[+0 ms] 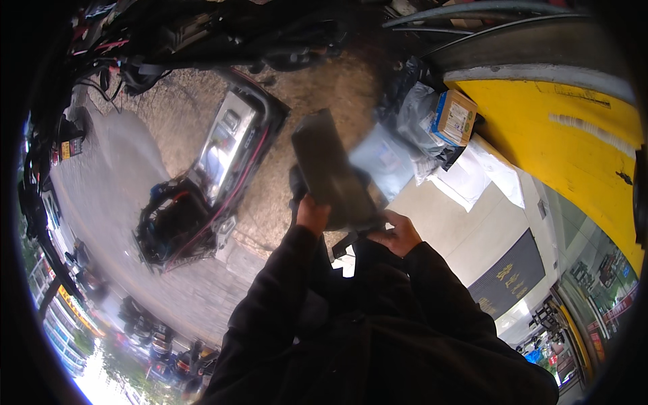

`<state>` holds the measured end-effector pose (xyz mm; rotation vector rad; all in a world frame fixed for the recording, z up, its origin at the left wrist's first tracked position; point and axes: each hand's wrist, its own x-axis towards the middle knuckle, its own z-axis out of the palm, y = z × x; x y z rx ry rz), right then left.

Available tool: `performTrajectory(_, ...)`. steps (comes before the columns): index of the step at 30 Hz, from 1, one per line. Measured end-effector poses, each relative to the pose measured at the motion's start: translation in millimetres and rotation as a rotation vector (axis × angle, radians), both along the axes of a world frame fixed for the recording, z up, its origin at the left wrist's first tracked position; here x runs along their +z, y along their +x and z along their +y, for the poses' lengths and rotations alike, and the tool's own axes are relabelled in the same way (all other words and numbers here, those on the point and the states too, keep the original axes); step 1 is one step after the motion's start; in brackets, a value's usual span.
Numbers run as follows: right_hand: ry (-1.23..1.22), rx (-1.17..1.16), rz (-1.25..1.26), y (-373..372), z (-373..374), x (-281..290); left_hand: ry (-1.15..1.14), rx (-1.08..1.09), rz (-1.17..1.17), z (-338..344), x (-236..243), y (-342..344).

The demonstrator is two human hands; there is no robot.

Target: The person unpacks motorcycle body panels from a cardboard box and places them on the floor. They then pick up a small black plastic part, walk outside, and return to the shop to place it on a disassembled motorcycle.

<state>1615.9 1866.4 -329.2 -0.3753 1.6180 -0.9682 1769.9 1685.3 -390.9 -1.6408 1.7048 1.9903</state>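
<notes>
A dark, flat, oblong panel or case is held tilted in front of my body; blur hides its exact kind. Around its lower left edge my left hand is closed, thumb on the near face. My right hand is closed at its lower right corner, with the fingertips partly hidden. A dark strap-like piece hangs under the panel between the hands. To the left on the ground lies a long black frame with a shiny silver inner panel and a red line along its side.
On the right stand a blue-and-brown cardboard box, grey plastic bags and white sheets by a yellow panel. A dark mat lies at the doorway. Dark vehicle parts and cables fill the far left.
</notes>
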Motion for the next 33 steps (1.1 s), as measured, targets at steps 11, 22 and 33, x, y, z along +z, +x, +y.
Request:
performTrajectory(11, -0.035, 0.001, 0.453, 34, -36, 38, -0.505, -0.754, -0.141, -8, 5, 26)
performTrajectory(22, -0.071, 0.132, 0.754, 47, -91, 82, -0.181, 0.096, 0.072, -39, 53, 42)
performTrajectory(33, -0.125, 0.263, 0.645, 55, -125, 97, -0.026, 0.448, 0.121, -126, 133, 133)
